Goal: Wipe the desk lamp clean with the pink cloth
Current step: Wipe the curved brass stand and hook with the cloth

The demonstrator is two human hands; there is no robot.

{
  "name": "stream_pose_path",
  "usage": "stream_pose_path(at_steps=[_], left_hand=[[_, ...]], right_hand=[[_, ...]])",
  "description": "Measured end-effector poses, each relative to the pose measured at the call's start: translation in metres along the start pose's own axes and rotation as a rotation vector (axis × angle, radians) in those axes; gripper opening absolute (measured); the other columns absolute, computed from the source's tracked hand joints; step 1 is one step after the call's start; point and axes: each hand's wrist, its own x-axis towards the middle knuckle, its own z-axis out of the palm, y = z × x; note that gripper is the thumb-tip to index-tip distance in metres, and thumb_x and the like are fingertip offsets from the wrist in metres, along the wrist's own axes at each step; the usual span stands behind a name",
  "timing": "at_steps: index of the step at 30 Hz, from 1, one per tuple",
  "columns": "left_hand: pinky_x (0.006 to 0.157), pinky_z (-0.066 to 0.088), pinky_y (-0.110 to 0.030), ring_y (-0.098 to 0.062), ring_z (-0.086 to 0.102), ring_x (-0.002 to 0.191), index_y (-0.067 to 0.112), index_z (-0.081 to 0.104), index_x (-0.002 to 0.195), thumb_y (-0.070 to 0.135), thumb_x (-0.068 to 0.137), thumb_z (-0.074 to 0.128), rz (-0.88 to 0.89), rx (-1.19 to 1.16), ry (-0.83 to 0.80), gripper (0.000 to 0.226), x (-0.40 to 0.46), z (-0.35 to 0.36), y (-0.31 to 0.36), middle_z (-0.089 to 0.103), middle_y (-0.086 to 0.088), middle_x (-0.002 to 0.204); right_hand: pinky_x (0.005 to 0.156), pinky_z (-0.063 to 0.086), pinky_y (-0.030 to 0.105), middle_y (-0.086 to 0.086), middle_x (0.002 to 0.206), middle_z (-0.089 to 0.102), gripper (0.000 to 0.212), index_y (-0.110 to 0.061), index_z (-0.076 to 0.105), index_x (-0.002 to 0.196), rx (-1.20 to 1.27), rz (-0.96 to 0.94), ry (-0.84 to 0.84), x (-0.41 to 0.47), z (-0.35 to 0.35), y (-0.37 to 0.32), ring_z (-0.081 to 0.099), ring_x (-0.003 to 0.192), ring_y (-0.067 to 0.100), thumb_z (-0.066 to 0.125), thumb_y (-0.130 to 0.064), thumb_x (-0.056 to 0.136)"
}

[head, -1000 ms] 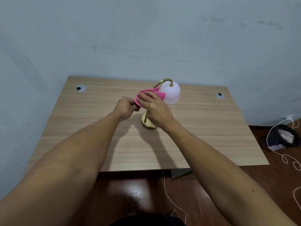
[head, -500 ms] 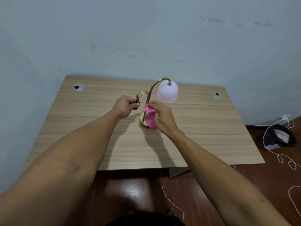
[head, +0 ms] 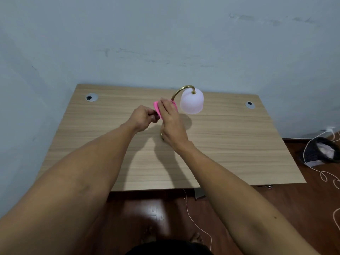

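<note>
While the right hand (head: 170, 120) presses the pink cloth (head: 157, 107) around the upright stem of the desk lamp (head: 191, 101), the left hand (head: 142, 116) beside it pinches something hidden; the shade hangs just right of both.

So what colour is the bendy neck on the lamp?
Shiny gold. The curved metal lamp neck shows best in the head view, arching over to the pale pink dome shade.

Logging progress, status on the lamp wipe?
Right hand presses pink cloth to brass lamp stem. Left hand closed beside it, contents hidden. White frosted shade untouched. Nothing in the way.
</note>
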Motion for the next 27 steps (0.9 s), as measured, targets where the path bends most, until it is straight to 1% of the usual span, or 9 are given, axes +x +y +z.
stream_pose_path(at_steps=[3, 6, 10, 13, 17, 19, 22, 25, 27], left_hand=[[0.085, 0.053, -0.03, -0.018, 0.071, 0.084, 0.012, 0.077, 0.08, 0.003, 0.083, 0.068, 0.012, -0.002, 0.002, 0.013, 0.0, 0.0, -0.002, 0.077, -0.013, 0.087], [0.083, 0.053, -0.026, -0.013, 0.066, 0.081, 0.002, 0.077, 0.091, 0.005, 0.085, 0.071, 0.025, -0.036, -0.008, 0.009, 0.0, 0.001, 0.0, 0.076, -0.018, 0.09], [0.064, 0.046, -0.005, -0.011, 0.066, 0.075, 0.0, 0.076, 0.104, 0.005, 0.086, 0.072, -0.017, -0.114, -0.001, 0.018, 0.0, 0.003, 0.003, 0.071, -0.009, 0.088], [0.07, 0.048, -0.009, -0.012, 0.065, 0.079, -0.002, 0.075, 0.104, 0.004, 0.087, 0.072, -0.008, -0.119, -0.006, 0.018, 0.0, 0.002, 0.003, 0.07, -0.009, 0.089], [0.088, 0.052, -0.032, -0.016, 0.063, 0.087, -0.002, 0.075, 0.097, 0.003, 0.086, 0.069, -0.002, -0.059, -0.035, 0.013, -0.001, 0.0, 0.004, 0.068, -0.012, 0.086], [0.091, 0.052, -0.033, -0.016, 0.063, 0.089, -0.001, 0.076, 0.098, -0.001, 0.085, 0.068, 0.014, -0.06, -0.035, 0.016, -0.002, -0.001, 0.005, 0.073, -0.014, 0.091], [0.086, 0.053, -0.028, -0.017, 0.064, 0.087, 0.0, 0.077, 0.094, -0.003, 0.085, 0.067, 0.03, -0.007, -0.023, 0.013, -0.002, -0.001, 0.004, 0.075, -0.019, 0.092], [0.086, 0.055, -0.026, -0.018, 0.065, 0.089, -0.005, 0.076, 0.095, -0.006, 0.086, 0.066, 0.061, 0.008, -0.013, 0.013, -0.002, -0.003, 0.001, 0.075, -0.017, 0.095], [0.088, 0.052, -0.03, -0.014, 0.064, 0.091, 0.0, 0.077, 0.101, 0.001, 0.087, 0.068, 0.103, 0.039, -0.019, 0.016, -0.003, -0.003, 0.001, 0.076, -0.013, 0.097]], right_hand=[[0.125, 0.026, 0.039, 0.023, 0.143, 0.056, 0.063, 0.009, 0.057, 0.136, -0.013, -0.067, -0.037, -0.008, -0.003, 0.014, 0.048, 0.138, 0.041, 0.05, 0.03, 0.077], [0.117, 0.04, 0.037, 0.02, 0.135, 0.065, 0.05, 0.006, 0.068, 0.125, -0.003, -0.097, -0.008, -0.014, -0.014, 0.029, 0.058, 0.13, 0.034, 0.058, 0.022, 0.079], [0.1, 0.051, 0.043, 0.011, 0.113, 0.074, 0.044, -0.001, 0.074, 0.107, 0.208, 0.278, 0.24, -0.021, -0.023, 0.029, 0.065, 0.109, 0.02, 0.043, 0.005, 0.077], [0.103, 0.05, 0.038, 0.01, 0.119, 0.071, 0.045, 0.0, 0.07, 0.115, 0.228, 0.297, 0.366, -0.015, -0.022, 0.017, 0.062, 0.115, 0.023, 0.044, 0.008, 0.079], [0.11, 0.042, 0.034, 0.016, 0.131, 0.062, 0.042, 0.005, 0.061, 0.127, 0.216, 0.183, 0.249, 0.004, -0.012, -0.001, 0.055, 0.124, 0.029, 0.049, 0.013, 0.087], [0.114, 0.038, 0.038, 0.018, 0.132, 0.06, 0.045, 0.007, 0.061, 0.126, 0.168, 0.145, 0.138, 0.005, -0.002, -0.006, 0.053, 0.126, 0.031, 0.048, 0.019, 0.085], [0.123, 0.021, 0.019, 0.021, 0.142, 0.056, 0.056, 0.008, 0.059, 0.134, 0.13, 0.095, 0.098, -0.006, 0.006, -0.005, 0.045, 0.14, 0.034, 0.043, 0.025, 0.083], [0.121, 0.034, 0.039, 0.024, 0.141, 0.058, 0.054, 0.009, 0.061, 0.132, 0.106, -0.009, 0.031, -0.01, 0.001, 0.007, 0.048, 0.14, 0.038, 0.045, 0.026, 0.083], [0.117, 0.04, 0.042, 0.022, 0.134, 0.064, 0.05, 0.007, 0.067, 0.125, 0.077, -0.109, -0.042, -0.013, -0.004, 0.016, 0.056, 0.133, 0.037, 0.048, 0.023, 0.081]])
